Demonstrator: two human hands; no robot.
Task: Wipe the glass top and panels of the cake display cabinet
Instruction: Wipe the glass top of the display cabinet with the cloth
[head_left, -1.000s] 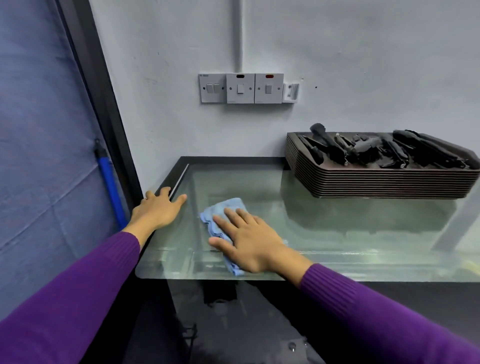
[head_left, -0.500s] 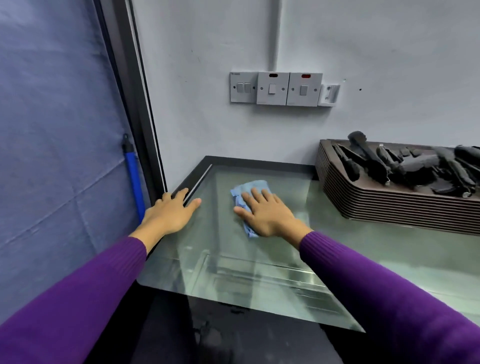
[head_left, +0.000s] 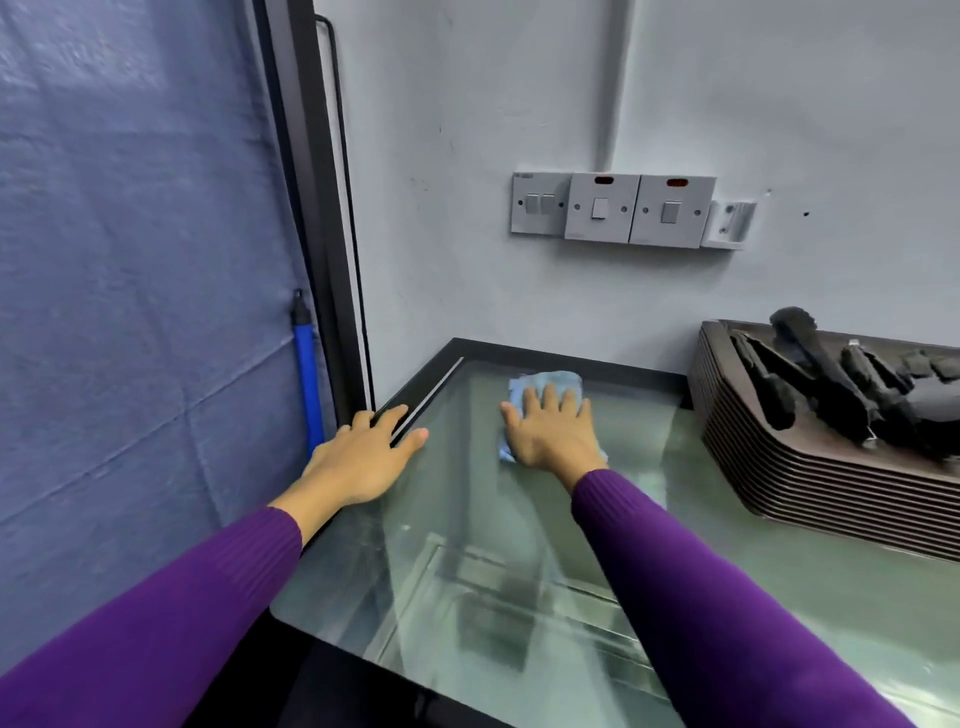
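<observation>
The cabinet's glass top fills the lower middle of the view, greenish with a black border. A light blue cloth lies on it near the far left corner. My right hand presses flat on the cloth, fingers spread, covering most of it. My left hand rests flat and empty on the glass's left edge, fingers apart across the black frame. Both arms wear purple sleeves.
A stack of dark brown trays holding black tools sits on the glass at the right. Wall switches hang on the white wall behind. A blue-handled pole leans by the black door frame on the left.
My right hand has pushed the cloth away from me toward the far left corner by the wall. My left hand has stayed on the left edge. The view has shifted left.
</observation>
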